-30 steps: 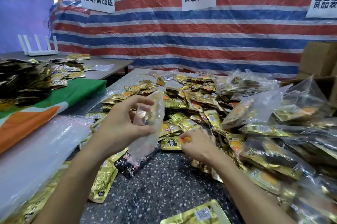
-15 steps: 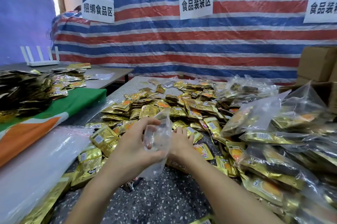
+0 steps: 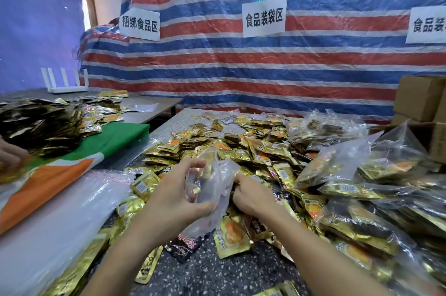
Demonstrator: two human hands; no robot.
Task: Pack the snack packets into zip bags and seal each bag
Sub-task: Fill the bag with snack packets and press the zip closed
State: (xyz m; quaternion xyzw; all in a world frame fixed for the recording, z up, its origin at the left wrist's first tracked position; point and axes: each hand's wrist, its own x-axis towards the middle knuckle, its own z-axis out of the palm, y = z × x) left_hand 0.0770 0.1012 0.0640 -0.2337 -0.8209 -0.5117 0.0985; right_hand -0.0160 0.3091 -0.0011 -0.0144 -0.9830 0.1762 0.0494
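Observation:
My left hand [image 3: 176, 196] grips a clear zip bag [image 3: 212, 189] by its mouth, above the middle of the table. My right hand [image 3: 251, 196] is beside the bag's right edge, fingers curled down among the gold snack packets [image 3: 241, 148]; what it holds is hidden behind the bag. Loose gold packets cover the speckled table [image 3: 212, 271]. A gold packet with an orange picture [image 3: 229, 237] and a dark packet [image 3: 185, 246] lie just below the bag.
Filled clear bags of packets [image 3: 357, 170] are heaped on the right. A stack of empty clear bags [image 3: 60, 218] lies at the left, beside an orange and green cloth [image 3: 79, 158]. Cardboard boxes [image 3: 420, 98] stand at far right. Another person's hand [image 3: 9, 155] shows at left edge.
My right hand came from the packet pile to the bag's right side. My left hand lowered the bag slightly. The camera view tilted up a little.

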